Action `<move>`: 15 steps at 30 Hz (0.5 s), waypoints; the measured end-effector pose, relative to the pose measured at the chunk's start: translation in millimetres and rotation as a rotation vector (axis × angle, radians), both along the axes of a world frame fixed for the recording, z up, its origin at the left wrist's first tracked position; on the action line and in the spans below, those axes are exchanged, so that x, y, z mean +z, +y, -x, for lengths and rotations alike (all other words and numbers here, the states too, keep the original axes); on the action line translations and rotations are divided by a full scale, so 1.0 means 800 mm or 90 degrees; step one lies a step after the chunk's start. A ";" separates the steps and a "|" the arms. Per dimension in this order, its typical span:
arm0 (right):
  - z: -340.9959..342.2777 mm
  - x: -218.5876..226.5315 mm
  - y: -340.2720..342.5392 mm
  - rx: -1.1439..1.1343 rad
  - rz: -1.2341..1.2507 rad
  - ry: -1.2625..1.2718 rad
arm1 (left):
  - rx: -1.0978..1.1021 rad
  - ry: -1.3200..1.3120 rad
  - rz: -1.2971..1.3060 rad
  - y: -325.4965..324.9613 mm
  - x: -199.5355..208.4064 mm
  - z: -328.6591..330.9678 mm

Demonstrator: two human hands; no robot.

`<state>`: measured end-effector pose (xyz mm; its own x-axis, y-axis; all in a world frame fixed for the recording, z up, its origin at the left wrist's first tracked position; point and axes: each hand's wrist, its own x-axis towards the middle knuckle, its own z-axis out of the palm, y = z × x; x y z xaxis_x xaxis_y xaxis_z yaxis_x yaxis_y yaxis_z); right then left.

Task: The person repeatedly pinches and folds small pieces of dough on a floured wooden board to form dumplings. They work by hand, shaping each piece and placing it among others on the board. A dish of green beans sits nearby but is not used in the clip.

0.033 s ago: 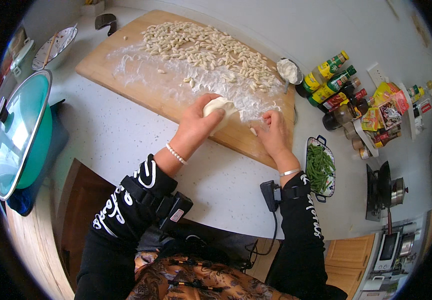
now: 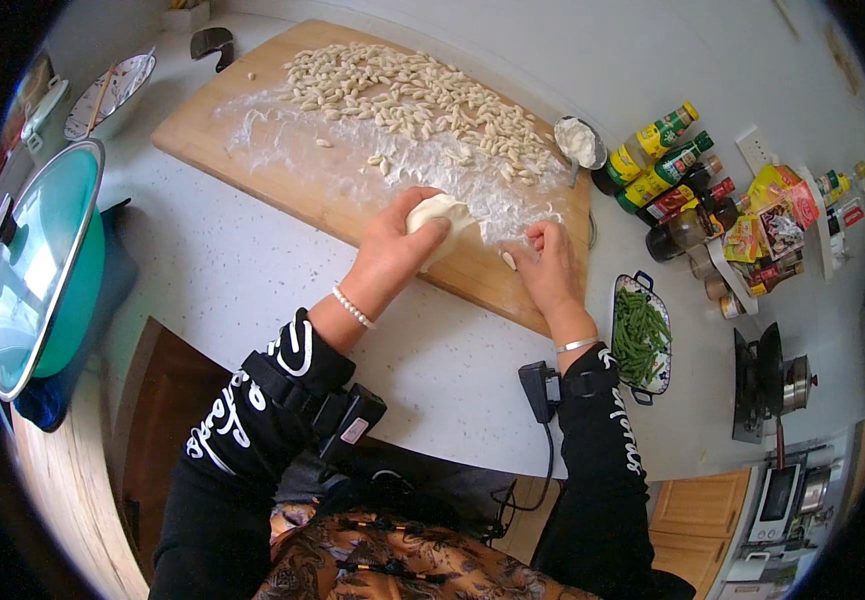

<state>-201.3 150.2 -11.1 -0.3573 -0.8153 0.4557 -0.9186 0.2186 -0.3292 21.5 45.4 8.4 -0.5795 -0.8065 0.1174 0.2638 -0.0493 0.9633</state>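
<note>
Here's the left hand [image 2: 387,250] over the near edge of the board [image 2: 192,125], fingers and thumb clamped round a soft lump of dough [image 2: 442,212]! What shows of the lump points toward the board's right end; its full long axis, tucked in the grip, I can't call. Across a gap, over the board's right part, comes the right hand [image 2: 549,262], fingers curled, and there by the thumb, a small dough piece [image 2: 508,260], long axis slanting down toward the board's near edge! Pinched or loose? Can't tell. Across the board's far half, a crowd of dough bits [image 2: 392,85], lying every which way, flour [image 2: 427,160] on their near side. Right of the board, green beans [image 2: 640,335]!
</note>
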 end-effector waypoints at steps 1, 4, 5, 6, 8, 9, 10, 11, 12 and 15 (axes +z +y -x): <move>0.002 -0.001 -0.001 -0.025 -0.023 -0.093 | -0.002 -0.001 0.004 -0.001 0.000 0.000; 0.009 -0.001 0.002 -0.027 0.018 -0.295 | -0.003 -0.009 0.012 -0.002 0.000 0.001; 0.012 -0.001 0.003 -0.006 0.078 -0.332 | -0.003 -0.007 0.007 -0.002 0.000 0.001; 0.014 0.001 0.006 0.010 0.112 -0.397 | -0.002 -0.007 0.005 -0.002 0.000 0.001; 0.021 0.010 0.022 0.020 0.018 -0.513 | 0.001 -0.009 0.007 -0.002 0.001 0.001; 0.022 0.014 0.028 -0.032 -0.057 -0.568 | 0.008 -0.015 0.007 -0.002 0.001 0.001; 0.020 0.016 0.031 0.068 -0.064 -0.599 | 0.004 -0.007 0.003 -0.001 0.002 0.001; 0.017 0.018 0.032 0.113 -0.080 -0.615 | 0.003 -0.003 -0.002 -0.001 0.002 0.001; 0.012 0.019 0.031 0.157 -0.096 -0.630 | 0.003 0.000 -0.004 0.000 0.002 0.001; -0.005 0.021 0.021 0.173 0.018 -0.530 | 0.003 -0.004 -0.007 -0.001 0.002 0.001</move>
